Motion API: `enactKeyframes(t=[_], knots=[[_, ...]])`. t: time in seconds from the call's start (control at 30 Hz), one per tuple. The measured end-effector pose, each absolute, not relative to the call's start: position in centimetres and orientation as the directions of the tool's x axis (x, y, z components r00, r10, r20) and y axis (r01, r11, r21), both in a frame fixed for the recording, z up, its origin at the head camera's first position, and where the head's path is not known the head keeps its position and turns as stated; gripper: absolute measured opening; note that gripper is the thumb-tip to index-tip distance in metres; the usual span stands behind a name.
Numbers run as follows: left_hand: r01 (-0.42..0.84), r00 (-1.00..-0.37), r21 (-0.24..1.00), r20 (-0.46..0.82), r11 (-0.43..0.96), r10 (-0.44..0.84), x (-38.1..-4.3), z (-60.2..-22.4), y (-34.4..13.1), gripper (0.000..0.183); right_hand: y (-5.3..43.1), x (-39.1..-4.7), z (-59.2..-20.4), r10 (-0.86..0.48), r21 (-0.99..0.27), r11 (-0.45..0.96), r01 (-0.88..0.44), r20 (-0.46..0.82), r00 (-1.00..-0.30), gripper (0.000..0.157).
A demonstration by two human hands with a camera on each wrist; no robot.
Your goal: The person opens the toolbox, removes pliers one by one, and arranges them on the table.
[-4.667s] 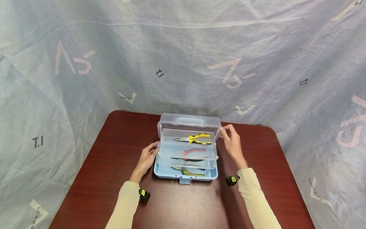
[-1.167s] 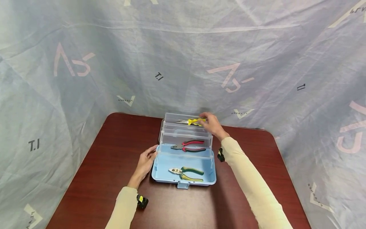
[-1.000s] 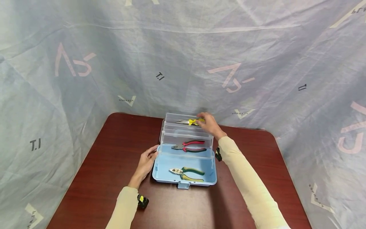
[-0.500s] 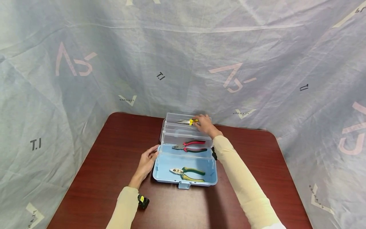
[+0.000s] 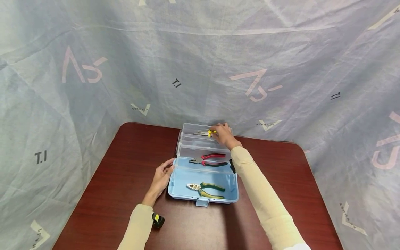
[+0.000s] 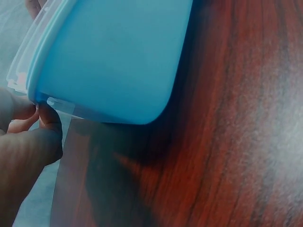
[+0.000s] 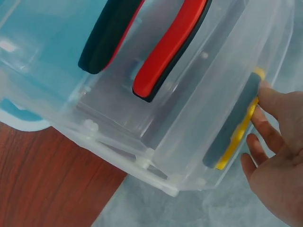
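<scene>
A light blue toolbox (image 5: pixel 215 201) stands on the table with its clear lid tipped back and its clear trays fanned out. My left hand (image 5: pixel 160 177) pinches its left rim near the rear corner; thumb and fingertip meet there in the left wrist view. In the top tray lie yellow-and-black long-nose pliers (image 5: pixel 203 133). My right hand (image 5: pixel 223 135) has its thumb and fingers around their handles, which it partly covers in the head view. Red-and-black pliers (image 5: pixel 215 156) lie in the lower tray. Green-handled pliers (image 5: pixel 213 186) lie in the box's bottom.
The dark red wooden table (image 5: pixel 125 173) reaches back to a grey printed cloth (image 5: pixel 200 69), which hangs close behind the toolbox. The latch (image 5: pixel 202 202) hangs down in front. A black wrist camera (image 5: pixel 157 221) sits on the left wrist.
The lid has swung back and the trays have unfolded. My right hand has left the lid, gone to the top tray and slid left along the yellow pliers. My left hand stays at the rim.
</scene>
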State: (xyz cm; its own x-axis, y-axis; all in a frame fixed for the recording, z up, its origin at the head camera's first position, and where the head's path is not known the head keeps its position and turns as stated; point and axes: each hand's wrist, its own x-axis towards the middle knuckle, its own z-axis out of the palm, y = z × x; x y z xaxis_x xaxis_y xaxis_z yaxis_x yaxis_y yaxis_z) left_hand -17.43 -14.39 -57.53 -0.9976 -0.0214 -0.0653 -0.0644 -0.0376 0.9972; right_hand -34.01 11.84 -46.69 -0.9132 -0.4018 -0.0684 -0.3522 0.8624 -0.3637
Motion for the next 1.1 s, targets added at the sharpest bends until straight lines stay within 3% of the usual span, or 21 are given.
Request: enactKeyframes(t=[0.57, 1.1], knots=[[-0.029, -0.997, 0.999, -0.032, -0.036, -0.075, -17.8, -59.3, -14.1, 0.037, 11.2, -34.5, -46.0, -0.498, -0.187, 0.857, -0.479, -0.064, -0.865, 0.034], [-0.024, -0.996, 1.0, -0.025, -0.019, -0.082, -17.8, -59.3, -14.2, 0.038, 12.5, -33.4, -45.0, -0.521, -0.241, 0.828, -0.506, 0.003, -0.854, 0.019]])
